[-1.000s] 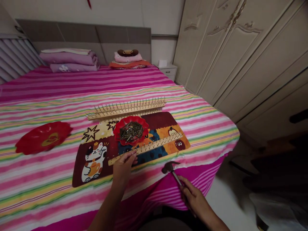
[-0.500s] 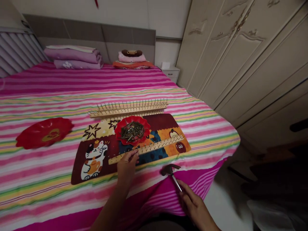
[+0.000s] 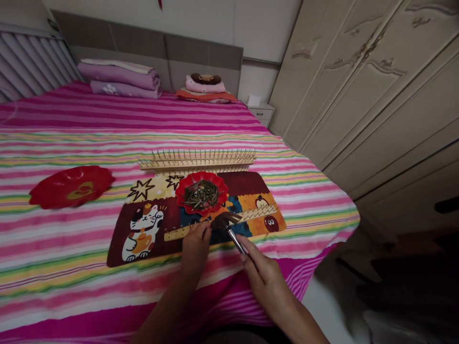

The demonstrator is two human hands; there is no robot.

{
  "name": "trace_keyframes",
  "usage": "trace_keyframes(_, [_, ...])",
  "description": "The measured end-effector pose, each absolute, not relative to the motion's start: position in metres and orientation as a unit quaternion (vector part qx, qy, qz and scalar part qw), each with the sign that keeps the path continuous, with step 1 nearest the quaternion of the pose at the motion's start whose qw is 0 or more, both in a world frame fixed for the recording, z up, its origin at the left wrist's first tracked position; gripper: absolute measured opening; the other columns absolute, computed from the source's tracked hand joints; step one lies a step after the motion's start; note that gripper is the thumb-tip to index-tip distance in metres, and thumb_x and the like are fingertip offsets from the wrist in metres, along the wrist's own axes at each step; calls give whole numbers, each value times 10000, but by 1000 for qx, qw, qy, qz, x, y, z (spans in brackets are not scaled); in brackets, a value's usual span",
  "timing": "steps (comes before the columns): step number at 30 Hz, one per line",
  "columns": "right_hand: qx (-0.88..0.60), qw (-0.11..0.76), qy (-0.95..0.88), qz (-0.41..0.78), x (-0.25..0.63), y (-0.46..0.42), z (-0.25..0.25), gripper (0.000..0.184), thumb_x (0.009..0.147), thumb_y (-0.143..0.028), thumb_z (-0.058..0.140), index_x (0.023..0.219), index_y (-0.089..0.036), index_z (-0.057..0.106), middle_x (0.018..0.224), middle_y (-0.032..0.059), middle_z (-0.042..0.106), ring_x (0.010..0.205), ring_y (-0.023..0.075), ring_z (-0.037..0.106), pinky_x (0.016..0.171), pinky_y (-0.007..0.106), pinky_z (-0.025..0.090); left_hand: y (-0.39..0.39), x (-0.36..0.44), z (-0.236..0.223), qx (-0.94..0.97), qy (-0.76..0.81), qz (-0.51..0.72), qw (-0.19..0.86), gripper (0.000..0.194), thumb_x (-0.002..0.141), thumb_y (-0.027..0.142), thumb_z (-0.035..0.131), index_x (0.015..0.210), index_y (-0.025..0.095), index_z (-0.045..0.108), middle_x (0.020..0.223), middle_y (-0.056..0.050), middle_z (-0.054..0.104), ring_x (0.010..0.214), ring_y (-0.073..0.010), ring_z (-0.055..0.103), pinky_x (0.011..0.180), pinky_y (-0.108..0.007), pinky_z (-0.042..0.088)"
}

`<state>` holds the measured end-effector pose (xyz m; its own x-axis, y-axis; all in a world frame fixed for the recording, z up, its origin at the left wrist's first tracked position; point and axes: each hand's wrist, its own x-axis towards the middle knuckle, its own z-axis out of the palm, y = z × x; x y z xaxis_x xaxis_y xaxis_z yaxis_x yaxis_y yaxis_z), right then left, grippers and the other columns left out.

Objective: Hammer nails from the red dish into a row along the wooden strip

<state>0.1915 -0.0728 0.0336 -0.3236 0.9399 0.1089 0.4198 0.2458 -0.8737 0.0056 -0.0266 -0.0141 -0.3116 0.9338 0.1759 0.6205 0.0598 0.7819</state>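
My right hand (image 3: 263, 270) is wrapped round the metal handle of a claw hammer (image 3: 223, 221). The hammer's dark head is over the middle of a thin wooden strip (image 3: 175, 234), close to my left fingertips. My left hand (image 3: 196, 241) is pinched closed at the strip's near edge; whatever is between its fingers is hidden. Slanting nails (image 3: 267, 210) stick up along the strip's right part, and a few small points show on its left end. Just behind the strip, a red scalloped dish (image 3: 181, 203) holds a heap of loose nails (image 3: 202, 195).
Under the strip and dish lies a patterned mat (image 3: 118, 248) with a cat picture. Behind it are wooden strips (image 3: 197, 165) bristling with upright nails. A red lid-like plate (image 3: 53, 191) rests at left on the striped bedspread (image 3: 71, 239). Wardrobes (image 3: 358, 95) line the right.
My right hand has brought the hammer up and left, from the bed's front edge to over the strip. My left hand stays pinched at the strip. The view has shifted slightly.
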Motion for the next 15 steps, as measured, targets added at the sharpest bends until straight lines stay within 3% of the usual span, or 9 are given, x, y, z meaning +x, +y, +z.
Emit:
trace_keyframes(3, [-458,340,-749,337,183,-65,39,441,936,-233,380,1370,-185,444,1227,101,627,1131,193,588,965,313,452,-26,6,-18,564,703,401,166,181,822,235,490,806,223,669,841,-40,679,832,-178,620,786,-275,471])
trace_keyframes(9, [-451,310,-791,275,176,-61,38,467,910,-172,388,1375,-171,437,1207,122,641,1115,225,605,943,363,492,-26,4,-24,560,705,407,153,172,812,175,499,766,215,660,766,-16,660,764,-157,610,727,-256,467])
trace_keyframes(15, [-460,326,-746,355,196,-77,34,450,945,-256,390,1393,-225,409,1256,55,618,1156,170,574,980,304,455,-24,4,-25,564,699,415,147,155,796,167,516,804,207,665,821,-20,681,800,-152,629,757,-257,497])
